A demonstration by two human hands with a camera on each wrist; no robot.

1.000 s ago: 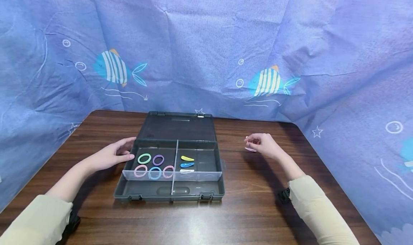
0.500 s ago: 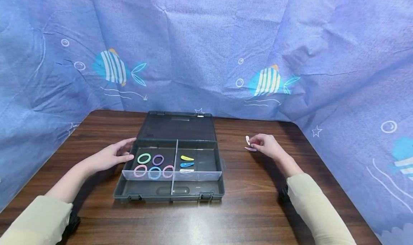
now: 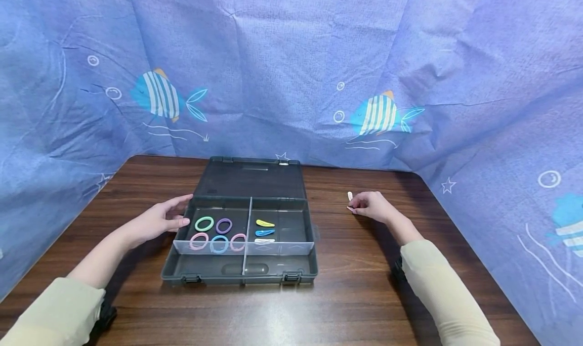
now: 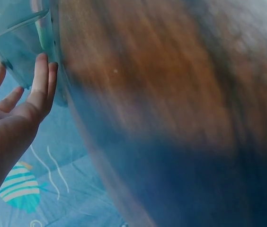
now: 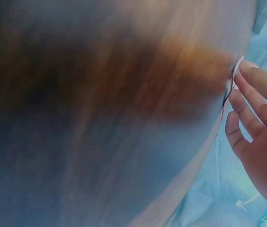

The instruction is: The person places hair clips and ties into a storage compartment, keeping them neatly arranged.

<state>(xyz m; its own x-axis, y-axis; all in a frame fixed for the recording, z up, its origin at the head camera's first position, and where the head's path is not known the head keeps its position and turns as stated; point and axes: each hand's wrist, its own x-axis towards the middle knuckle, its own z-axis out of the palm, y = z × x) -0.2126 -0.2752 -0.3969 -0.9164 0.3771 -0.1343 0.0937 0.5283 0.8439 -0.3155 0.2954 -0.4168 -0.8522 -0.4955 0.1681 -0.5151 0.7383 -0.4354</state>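
A dark, translucent compartment box (image 3: pixel 218 280) lies with its lid back on the table. My left hand (image 3: pixel 159 218) rests at the box's left wall, its fingers loosely extended, touching but not curled round it. At the right, my right hand (image 3: pixel 371 207) pinches a pinkish hair clip (image 3: pixel 350 210) at the tabletop, mostly covered by the fingertips. Just behind it lies a white hair clip (image 3: pixel 349 196). Inside the box, a yellow hair clip (image 3: pixel 265 223), a blue hair clip (image 3: pixel 264 232) and a white hair clip lie in the back right compartment.
Several hair ties, among them a green hair tie (image 3: pixel 204 224) and a purple hair tie (image 3: pixel 223 226), lie in the back left compartment. A clear divider (image 3: pixel 282 248) stands across the box. Behind the table (image 3: pixel 355 295) hangs a blue fish-print cloth (image 3: pixel 282 73).
My right hand has shifted from above the two loose clips, first uncovering the white one, then coming down onto the pinkish clip. The left hand has stayed at the box.
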